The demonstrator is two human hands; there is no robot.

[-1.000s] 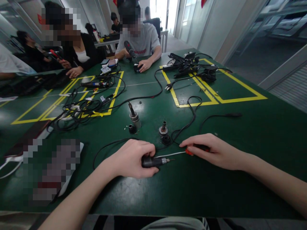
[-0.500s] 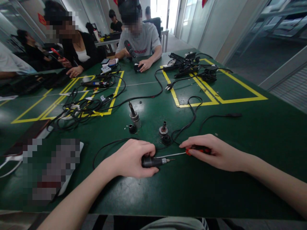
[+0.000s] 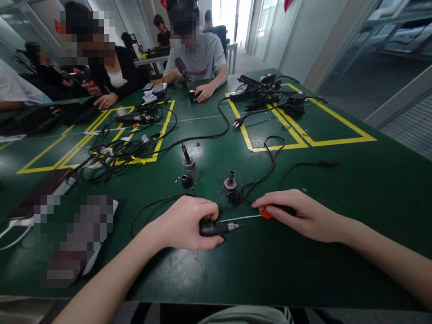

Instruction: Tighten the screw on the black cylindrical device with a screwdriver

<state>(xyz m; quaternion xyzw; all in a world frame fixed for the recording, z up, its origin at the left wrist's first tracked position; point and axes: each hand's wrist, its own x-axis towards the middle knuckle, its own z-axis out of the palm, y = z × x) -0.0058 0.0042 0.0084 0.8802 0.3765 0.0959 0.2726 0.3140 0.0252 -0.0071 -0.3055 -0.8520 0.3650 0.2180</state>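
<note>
My left hand (image 3: 189, 222) is closed around a black cylindrical tool body (image 3: 214, 227), which lies on the green table with its thin metal tip pointing right. In my right hand (image 3: 293, 213) is a screwdriver (image 3: 265, 213) with a red and black handle, mostly hidden by the fingers. Its slim shaft runs left to the side of the black body; the tip's exact contact is hidden behind my left fingers. Beyond the hands stand a metal motor part (image 3: 190, 166) with a small black collar (image 3: 186, 181) beside it, and a round metal fitting (image 3: 230, 182) near a black ring (image 3: 233, 196).
A black cable (image 3: 270, 166) curls past the fittings. Tangled cords (image 3: 111, 153) lie at left, black tools (image 3: 259, 90) at the back right within yellow tape. A phone (image 3: 37, 193) and a blurred pouch (image 3: 81, 238) rest left. Across the table a person (image 3: 197, 58) holds a drill.
The screwdriver handle has turned slightly in my right fingers, showing more red. My left hand and the black tool body stay in place.
</note>
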